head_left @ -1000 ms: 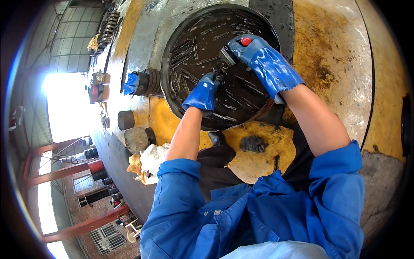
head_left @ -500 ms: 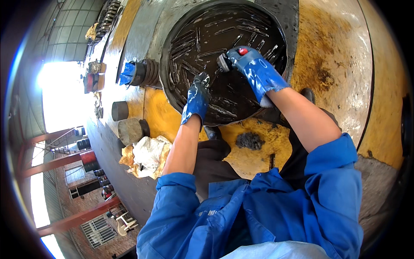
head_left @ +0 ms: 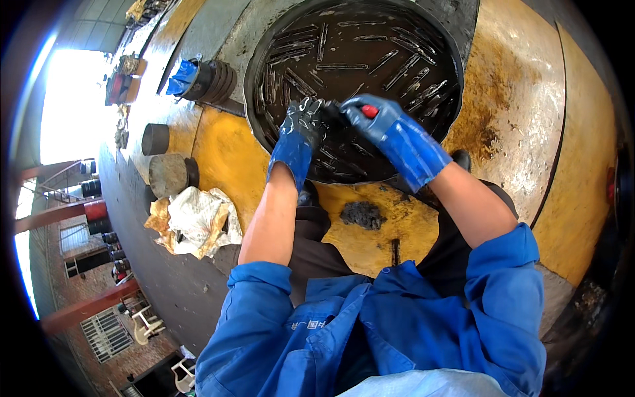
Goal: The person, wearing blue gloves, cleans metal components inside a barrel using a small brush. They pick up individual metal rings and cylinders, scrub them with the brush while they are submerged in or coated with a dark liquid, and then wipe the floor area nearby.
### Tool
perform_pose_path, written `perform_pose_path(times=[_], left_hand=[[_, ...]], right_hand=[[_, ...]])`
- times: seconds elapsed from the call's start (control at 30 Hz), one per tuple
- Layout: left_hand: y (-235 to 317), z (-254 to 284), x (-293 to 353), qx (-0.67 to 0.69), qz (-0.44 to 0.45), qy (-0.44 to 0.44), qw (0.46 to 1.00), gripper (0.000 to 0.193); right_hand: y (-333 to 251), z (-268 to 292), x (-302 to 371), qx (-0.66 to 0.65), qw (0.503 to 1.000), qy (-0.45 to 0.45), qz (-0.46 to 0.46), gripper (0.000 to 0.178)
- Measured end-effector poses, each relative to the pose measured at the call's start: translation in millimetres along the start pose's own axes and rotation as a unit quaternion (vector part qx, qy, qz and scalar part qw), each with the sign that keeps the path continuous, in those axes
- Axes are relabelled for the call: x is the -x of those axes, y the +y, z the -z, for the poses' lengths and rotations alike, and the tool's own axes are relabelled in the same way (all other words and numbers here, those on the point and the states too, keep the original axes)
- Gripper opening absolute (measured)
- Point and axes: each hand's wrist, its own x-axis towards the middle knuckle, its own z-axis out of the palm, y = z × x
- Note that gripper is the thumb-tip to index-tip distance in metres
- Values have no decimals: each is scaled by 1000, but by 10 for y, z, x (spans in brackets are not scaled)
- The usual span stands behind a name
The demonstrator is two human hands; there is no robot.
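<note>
A wide round dark basin (head_left: 250,92) holds blackish liquid (head_left: 340,51) with several long dark strips (head_left: 342,66) lying in it. Over its near part, my right hand (head_left: 377,122), in an oily blue rubber glove, is closed round a red-handled brush (head_left: 370,111). The brush's dark head points toward my left hand (head_left: 301,126). That hand wears a matching wet, blackened glove. Its fingers are curled, and what they hold is hidden against the dark liquid. Both hands are close together, almost meeting at the brush head.
Yellow stained floor plates surround the basin, with a dark clump (head_left: 362,215) between my feet. To the left are a crumpled white cloth (head_left: 198,218), short grey cylinders (head_left: 169,175) and a stack of dark rings (head_left: 215,83) with blue material at its end.
My right hand has brought the brush down and left, close to my left hand. The left hand has turned its fingers toward it. The view has shifted slightly.
</note>
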Motion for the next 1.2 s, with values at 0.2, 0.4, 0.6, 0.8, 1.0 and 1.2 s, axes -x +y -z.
perform_pose_path(times=[0.2, 0.4, 0.6, 0.8, 1.0, 1.2], left_hand=[[-73, -182, -282, 79, 18, 13, 997, 49], [-328, 459, -1076, 217, 3, -49, 975, 48], [-377, -17, -724, 110, -43, -1, 993, 37], [-261, -316, -247, -368, -228, -31, 901, 50], [-443, -322, -684, -558, -277, -55, 780, 53], [-311, -633, -572, -710, -161, 8, 686, 44]], right_hand=[[358, 513, -378, -19, 989, 101, -105, 22], [367, 130, -282, 48, 981, 186, 23, 18], [225, -108, 5, 50, 986, 96, 128, 16], [514, 408, -255, -8, 996, 91, 18, 19], [620, 715, -446, -125, 978, 157, -59, 24], [420, 845, -392, -178, 956, 153, -178, 31]])
